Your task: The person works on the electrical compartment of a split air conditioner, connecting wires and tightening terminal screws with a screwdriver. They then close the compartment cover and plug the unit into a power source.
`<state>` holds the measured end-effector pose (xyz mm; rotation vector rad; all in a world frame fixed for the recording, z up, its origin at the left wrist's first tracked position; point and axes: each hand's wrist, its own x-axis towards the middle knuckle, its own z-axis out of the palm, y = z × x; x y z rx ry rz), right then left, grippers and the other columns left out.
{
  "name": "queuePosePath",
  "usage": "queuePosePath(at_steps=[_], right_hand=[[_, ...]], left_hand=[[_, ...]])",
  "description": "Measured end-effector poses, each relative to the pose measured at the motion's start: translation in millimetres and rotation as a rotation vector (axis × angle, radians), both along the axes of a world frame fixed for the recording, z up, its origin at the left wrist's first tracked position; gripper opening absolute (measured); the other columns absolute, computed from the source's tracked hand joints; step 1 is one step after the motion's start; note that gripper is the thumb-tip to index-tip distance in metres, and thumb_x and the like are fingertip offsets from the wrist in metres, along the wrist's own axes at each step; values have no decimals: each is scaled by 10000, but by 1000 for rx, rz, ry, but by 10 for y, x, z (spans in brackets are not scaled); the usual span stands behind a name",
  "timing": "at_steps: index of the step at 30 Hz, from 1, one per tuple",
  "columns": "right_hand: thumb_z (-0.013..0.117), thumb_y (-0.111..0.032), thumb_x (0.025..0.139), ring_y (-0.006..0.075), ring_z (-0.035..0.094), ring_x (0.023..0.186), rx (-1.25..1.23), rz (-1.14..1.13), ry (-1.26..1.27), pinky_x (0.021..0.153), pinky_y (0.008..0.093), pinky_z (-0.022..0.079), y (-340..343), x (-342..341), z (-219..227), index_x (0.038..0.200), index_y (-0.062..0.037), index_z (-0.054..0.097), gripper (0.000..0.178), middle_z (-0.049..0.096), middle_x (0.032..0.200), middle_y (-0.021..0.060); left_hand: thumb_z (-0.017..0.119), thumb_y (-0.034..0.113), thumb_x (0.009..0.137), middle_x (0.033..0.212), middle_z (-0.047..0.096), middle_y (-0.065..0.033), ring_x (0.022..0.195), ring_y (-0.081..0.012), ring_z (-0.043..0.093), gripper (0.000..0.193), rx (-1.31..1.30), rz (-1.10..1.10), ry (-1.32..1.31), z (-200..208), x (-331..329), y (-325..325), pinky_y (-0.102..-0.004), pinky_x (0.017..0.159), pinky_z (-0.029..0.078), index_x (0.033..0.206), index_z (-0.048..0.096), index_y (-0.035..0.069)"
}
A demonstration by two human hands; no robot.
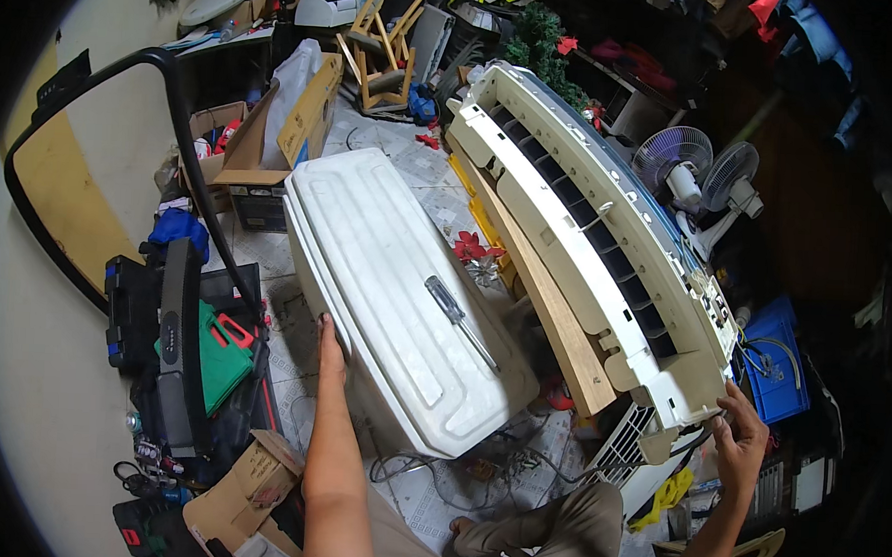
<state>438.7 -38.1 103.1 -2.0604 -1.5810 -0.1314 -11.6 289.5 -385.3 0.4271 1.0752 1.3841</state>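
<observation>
A white cooler box (368, 245) with a ribbed lid stands in the middle of the floor. My left hand (331, 351) lies against its left side, fingers stretched out along the wall. On the lid rests a screwdriver (461, 322) with a dark, clear-looking handle. To the right, a long off-white indoor air conditioner unit (567, 234), its front cover off, slants across a wooden plank (544, 303). At its near end my right hand (741, 431) grips the corner, fingers bent with the thumb by the edge; part of the grip is hard to see.
Cables (497, 475) loop over the tiled floor near my legs. Cardboard boxes (247, 494) and tool cases (131, 310) crowd the left side. A black-framed panel (167, 62) leans there. Fans (675, 159) and a blue bin (781, 363) stand at the right; wooden stools (385, 72) lie at the back.
</observation>
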Motion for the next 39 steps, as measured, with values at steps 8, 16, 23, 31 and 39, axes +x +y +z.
queuePosePath(at_steps=[8,16,23,31,39], right_hand=[[789,-299,929,377,659,1348,20,-15,15,1143,481,483,-24,30,-45,1133,26,779,384,705,1395,275],[789,-298,923,378,679,1317,35,6,13,1128,478,492,-12,65,-57,1109,26,778,374,717,1366,281],[795,-259,902,368,683,1313,38,3,21,1125,479,492,-21,57,-79,1117,20,774,353,714,1378,274],[782,-227,894,381,673,1333,20,-10,-26,1140,482,488,-14,7,-51,1128,16,774,338,704,1398,274],[777,-241,898,383,663,1349,5,-22,-40,1145,490,486,-7,-8,-58,1143,14,774,354,699,1406,275]], left_hand=[[416,667,1113,1712,407,-114,1556,-270,404,844,32,63,-1,-234,119,227,-387,1267,318,1684,348,49],[393,714,1098,1641,515,-118,1493,-271,499,869,29,47,-41,-177,150,202,-387,1240,373,1655,413,47],[387,688,1112,1667,485,-123,1534,-281,452,852,10,50,-43,-122,146,196,-387,1265,330,1664,398,39],[384,652,1128,1711,417,-121,1563,-275,404,831,84,28,-32,-358,97,266,-394,1276,314,1672,367,23],[385,685,1113,1667,477,-134,1516,-276,472,859,72,54,21,-448,95,294,-381,1250,356,1664,388,26]])
